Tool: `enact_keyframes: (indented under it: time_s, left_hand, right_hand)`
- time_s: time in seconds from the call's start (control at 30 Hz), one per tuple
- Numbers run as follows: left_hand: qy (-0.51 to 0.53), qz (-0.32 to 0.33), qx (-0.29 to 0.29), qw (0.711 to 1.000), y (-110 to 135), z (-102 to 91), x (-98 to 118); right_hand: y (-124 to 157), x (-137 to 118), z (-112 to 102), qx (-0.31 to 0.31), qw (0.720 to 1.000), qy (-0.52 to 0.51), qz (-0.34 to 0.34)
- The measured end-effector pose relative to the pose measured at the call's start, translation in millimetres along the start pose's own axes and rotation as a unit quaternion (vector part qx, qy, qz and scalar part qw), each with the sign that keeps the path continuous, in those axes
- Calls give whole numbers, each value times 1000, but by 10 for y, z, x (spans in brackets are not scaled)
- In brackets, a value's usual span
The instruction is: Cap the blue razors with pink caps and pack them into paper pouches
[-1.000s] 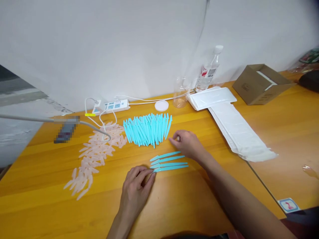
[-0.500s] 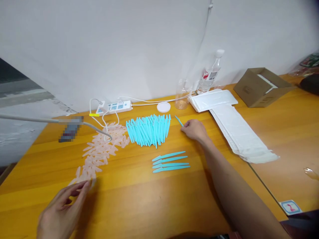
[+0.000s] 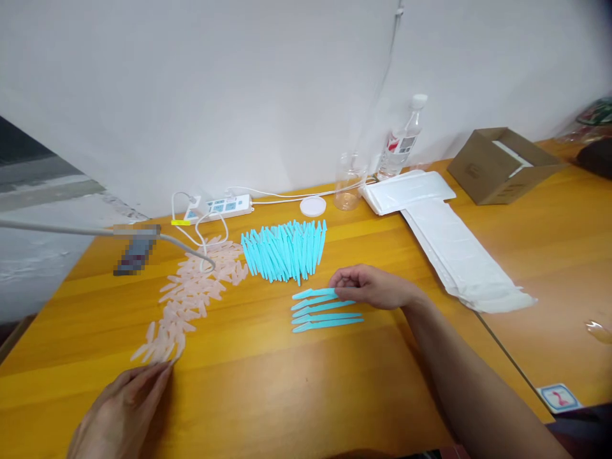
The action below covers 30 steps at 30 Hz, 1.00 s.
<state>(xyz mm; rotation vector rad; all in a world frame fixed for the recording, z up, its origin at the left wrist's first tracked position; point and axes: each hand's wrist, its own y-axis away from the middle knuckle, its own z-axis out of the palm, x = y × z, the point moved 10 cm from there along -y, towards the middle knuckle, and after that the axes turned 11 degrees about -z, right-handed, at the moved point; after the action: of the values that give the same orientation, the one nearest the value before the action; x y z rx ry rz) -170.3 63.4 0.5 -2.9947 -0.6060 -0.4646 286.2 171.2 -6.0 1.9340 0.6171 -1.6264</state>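
Note:
My right hand (image 3: 370,285) is pinched on a turquoise plastic stick (image 3: 313,294) and rests at the top of a short row of turquoise sticks (image 3: 325,315) laid side by side on the orange table (image 3: 296,389). Behind it lies a fanned pile of turquoise sticks (image 3: 284,248). My left hand (image 3: 122,411) lies at the near left with its fingers stretched toward the near end of a trail of pale pink caps (image 3: 189,293), fingertips touching or almost touching them.
A white power strip (image 3: 224,205) with cables, a white lid (image 3: 313,205), a clear jar (image 3: 348,182) and a water bottle (image 3: 400,141) stand by the wall. White plastic bags (image 3: 444,236) lie at right, behind them an open cardboard box (image 3: 502,164). A grey pole (image 3: 71,231) juts in from the left.
My right hand picked one stick from the pile's right end and brought it down to the row. My left hand left the row and moved to the near end of the pink caps.

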Motion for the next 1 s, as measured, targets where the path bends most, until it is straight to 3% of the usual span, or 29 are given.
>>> enact_keyframes:
  time_s: [0.13,0.23,0.33,0.43,0.77,1.0]
  left_hand:
    - [104,-42,-40,993,130,53,339]
    - [240,-43,-126,962,248,299,1029]
    - [307,-10,-206,929,285,576,1749]
    - [329,27,-242,912,267,722,2160]
    - [296,117,-269,909,409,820,2498]
    - [237,213,-258,912,744,799,2619]
  right_hand:
    - [-33,-3,85,-19,1000,21,-8]
    - [-36,-16,118,-32,999,33,-15]
    - [-22,-4,136,-39,998,36,-15]
    - [-7,2,133,-40,998,41,-21]
    - [-2,-79,186,-65,992,101,-42]
    - [56,-139,382,-105,959,261,-24]
